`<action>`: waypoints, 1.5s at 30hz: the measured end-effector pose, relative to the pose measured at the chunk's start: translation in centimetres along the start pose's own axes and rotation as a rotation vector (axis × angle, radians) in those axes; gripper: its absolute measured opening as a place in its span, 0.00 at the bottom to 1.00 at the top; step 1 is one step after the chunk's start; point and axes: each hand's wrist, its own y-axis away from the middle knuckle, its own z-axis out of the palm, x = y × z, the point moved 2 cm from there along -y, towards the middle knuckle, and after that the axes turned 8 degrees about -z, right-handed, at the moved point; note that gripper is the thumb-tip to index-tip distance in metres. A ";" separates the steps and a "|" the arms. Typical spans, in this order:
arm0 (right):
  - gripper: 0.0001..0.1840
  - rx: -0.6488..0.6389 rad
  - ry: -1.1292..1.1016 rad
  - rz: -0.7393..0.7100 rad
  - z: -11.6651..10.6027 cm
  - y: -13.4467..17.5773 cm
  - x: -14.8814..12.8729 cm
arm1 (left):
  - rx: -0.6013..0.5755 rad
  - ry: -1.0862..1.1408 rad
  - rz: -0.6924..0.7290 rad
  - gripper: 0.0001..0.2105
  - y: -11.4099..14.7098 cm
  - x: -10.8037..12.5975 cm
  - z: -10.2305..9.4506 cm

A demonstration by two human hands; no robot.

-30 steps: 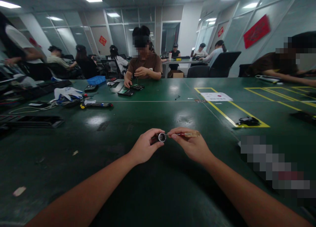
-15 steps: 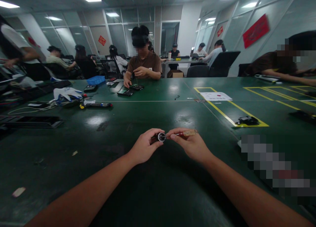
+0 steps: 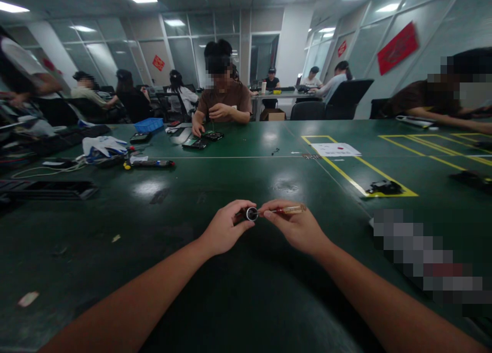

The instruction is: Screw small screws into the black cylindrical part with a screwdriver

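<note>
My left hand point(image 3: 225, 230) is closed around a small dark cylindrical part point(image 3: 251, 213) with a silver ring at its open end, which faces right and toward me. Between the thumb and fingers of my right hand point(image 3: 298, 230) is a screwdriver point(image 3: 294, 209) with a clear amber and red handle. Its thin shaft points left, and the tip reaches into the ringed opening. Whether the tip touches anything inside cannot be seen. Both hands are held just above the green table point(image 3: 238, 302).
White gloves point(image 3: 103, 147) and a dark tool with a yellow end point(image 3: 149, 164) lie left. Across the table a person point(image 3: 223, 99) handles black devices point(image 3: 195, 143). A white sheet point(image 3: 335, 149) and a black part point(image 3: 384, 187) lie on the right, by yellow tape.
The screwdriver's handle has turned or shifted very slightly in my right hand. My left hand and the ringed part stay in place.
</note>
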 end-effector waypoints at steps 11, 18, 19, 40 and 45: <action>0.09 0.090 -0.282 0.230 0.5 0.1 1.4 | 0.044 0.024 -0.029 0.18 -0.1 -0.2 -0.2; 0.11 0.165 -0.583 0.368 0.8 0.2 2.5 | 0.044 0.070 -0.030 0.18 -0.1 -0.3 0.1; 0.11 0.163 -0.595 0.369 0.8 0.2 2.5 | 0.041 0.072 -0.029 0.18 -0.1 -0.3 0.1; 0.09 0.053 0.129 0.190 1.3 0.6 0.6 | 0.071 -0.087 0.026 0.19 0.0 0.1 0.2; 0.09 0.021 0.217 0.184 2.2 0.6 0.7 | 0.088 -0.232 0.091 0.17 0.1 0.9 0.5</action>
